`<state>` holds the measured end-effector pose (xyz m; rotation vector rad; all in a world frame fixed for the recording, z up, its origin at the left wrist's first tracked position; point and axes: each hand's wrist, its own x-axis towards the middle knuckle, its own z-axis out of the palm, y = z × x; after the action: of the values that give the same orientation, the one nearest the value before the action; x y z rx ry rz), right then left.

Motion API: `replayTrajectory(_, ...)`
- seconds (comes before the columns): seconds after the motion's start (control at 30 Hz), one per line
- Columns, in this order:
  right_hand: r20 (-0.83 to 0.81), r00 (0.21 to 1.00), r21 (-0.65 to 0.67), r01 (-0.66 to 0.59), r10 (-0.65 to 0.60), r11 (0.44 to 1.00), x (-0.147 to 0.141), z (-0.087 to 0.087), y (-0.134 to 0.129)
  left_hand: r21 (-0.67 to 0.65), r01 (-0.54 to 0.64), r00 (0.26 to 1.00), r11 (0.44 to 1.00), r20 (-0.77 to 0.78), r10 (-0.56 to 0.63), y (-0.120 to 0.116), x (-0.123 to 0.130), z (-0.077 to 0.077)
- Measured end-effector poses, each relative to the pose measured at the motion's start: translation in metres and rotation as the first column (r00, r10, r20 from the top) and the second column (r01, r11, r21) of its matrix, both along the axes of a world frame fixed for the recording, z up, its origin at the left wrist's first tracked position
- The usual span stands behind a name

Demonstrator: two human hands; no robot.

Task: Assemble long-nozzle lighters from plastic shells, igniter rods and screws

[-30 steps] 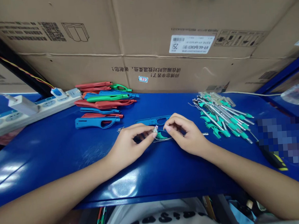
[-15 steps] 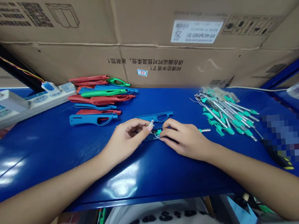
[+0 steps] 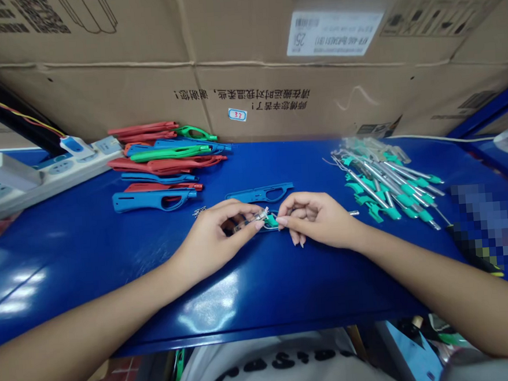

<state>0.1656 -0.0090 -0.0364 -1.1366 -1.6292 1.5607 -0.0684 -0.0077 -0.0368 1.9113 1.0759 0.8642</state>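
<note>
My left hand [image 3: 222, 227] is closed on a small clear plastic lighter tank [image 3: 241, 225], whose pale valve end [image 3: 262, 214] sticks out past the thumb toward the right. My right hand [image 3: 314, 218] pinches thumb and forefinger beside it, on what looks like a thin pale tube [image 3: 273, 228]. A green trigger piece [image 3: 271, 219] shows between the two hands. Past my right hand pokes a metal rod tip [image 3: 354, 213]; the length between is hidden. Just beyond my fingers lies a blue lighter shell half [image 3: 260, 194], its inside facing up.
Red, blue and green lighter shells [image 3: 160, 162] are piled at the back left, near a white power strip [image 3: 56, 169]. Green-and-metal lighter rods [image 3: 384, 181] heap at the right. Small screws [image 3: 200, 210] lie by my left hand. A cardboard box [image 3: 244, 52] walls the back.
My right hand has turned and its fingers now pinch beside the valve end. More of the clear tank shows in my left hand. The camera view has shifted slightly.
</note>
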Motion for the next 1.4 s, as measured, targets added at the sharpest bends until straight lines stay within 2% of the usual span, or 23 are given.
replayTrajectory(0.17, -0.023, 1.000, -0.010, -0.001, 0.000, 1.000, 0.0024, 0.0037, 0.0042, 0.009, 0.004, 1.000, 1.000, -0.009, -0.004, 0.0002, -0.0005, -0.0012)
replayTrajectory(0.37, 0.034, 0.999, 0.014, 0.021, -0.022, 1.000, 0.0014, 0.0059, 0.0033, 0.043, 0.042, 0.999, 0.998, -0.021, -0.041, 0.0010, -0.0023, -0.0029)
replayTrajectory(1.4, 0.049, 0.999, 0.067, -0.016, 0.013, 0.998, 0.0036, 0.0010, 0.0037, 0.068, 0.066, 0.997, 0.996, -0.039, -0.064, 0.0012, -0.0025, -0.0045)
